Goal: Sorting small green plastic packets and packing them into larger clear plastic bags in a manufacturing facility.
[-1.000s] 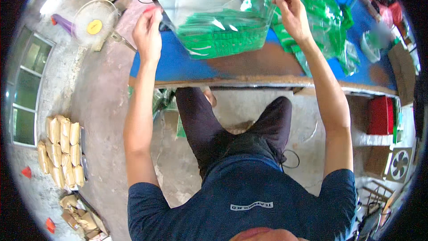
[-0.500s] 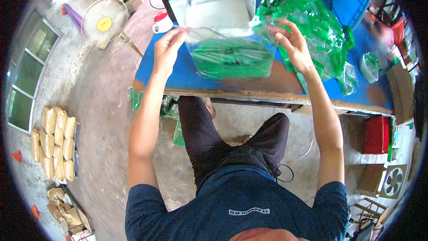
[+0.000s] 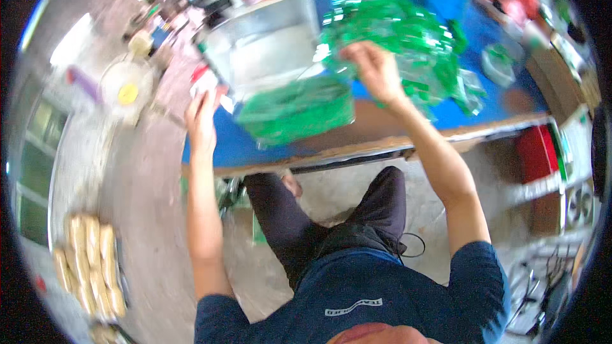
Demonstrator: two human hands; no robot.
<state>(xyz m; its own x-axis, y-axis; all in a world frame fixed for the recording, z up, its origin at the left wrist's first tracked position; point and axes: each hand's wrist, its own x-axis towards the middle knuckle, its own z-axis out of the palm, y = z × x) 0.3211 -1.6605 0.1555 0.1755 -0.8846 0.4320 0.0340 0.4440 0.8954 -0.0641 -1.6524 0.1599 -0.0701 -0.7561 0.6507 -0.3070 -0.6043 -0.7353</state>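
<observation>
One left hand [image 3: 203, 120], fingers pointing to twelve o'clock, lies at nine from the green packet bundle [image 3: 298, 112]; one right hand [image 3: 377, 71], fingers bent, at two (both blurred: grip on anything, cannot tell). Bundle: on blue table [image 3: 239, 153]. Grey open tray [image 3: 268, 54]: eleven o'clock. Loose green pile [image 3: 400, 30]: two o'clock.

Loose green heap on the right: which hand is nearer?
Right. The right hand overlaps the loose heap in view, at its near-left edge; the left hand is farther left, beyond the neat green stack.
</observation>
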